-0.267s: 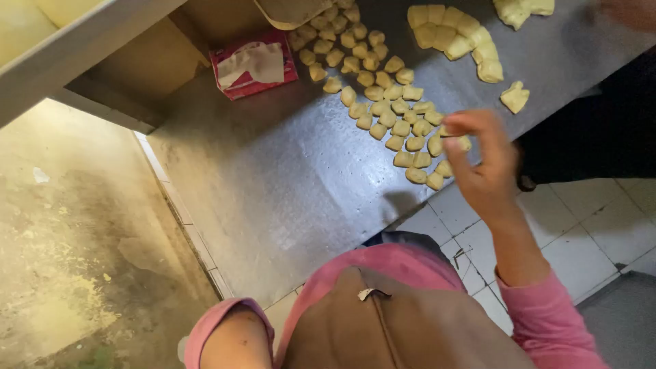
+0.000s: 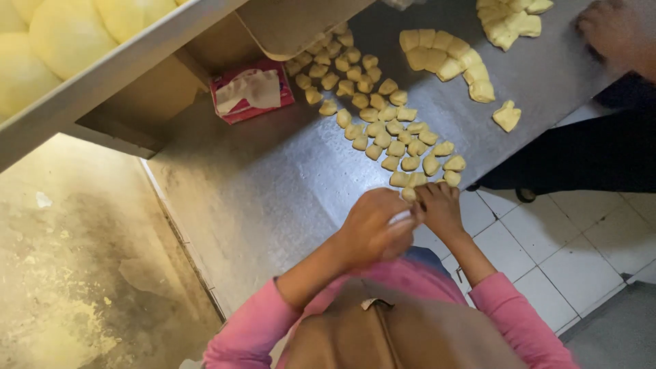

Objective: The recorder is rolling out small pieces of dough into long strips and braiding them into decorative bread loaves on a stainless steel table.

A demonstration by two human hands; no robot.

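The left hand (image 2: 374,229) came up into view and joined the right hand (image 2: 441,207) at the table edge, both now pinching one small yellow dough piece (image 2: 408,194) between them.

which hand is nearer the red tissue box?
Left. The left hand is at the table's near edge, below and to the right of the red tissue box. The right hand sits further right, at the end of the dough pieces.
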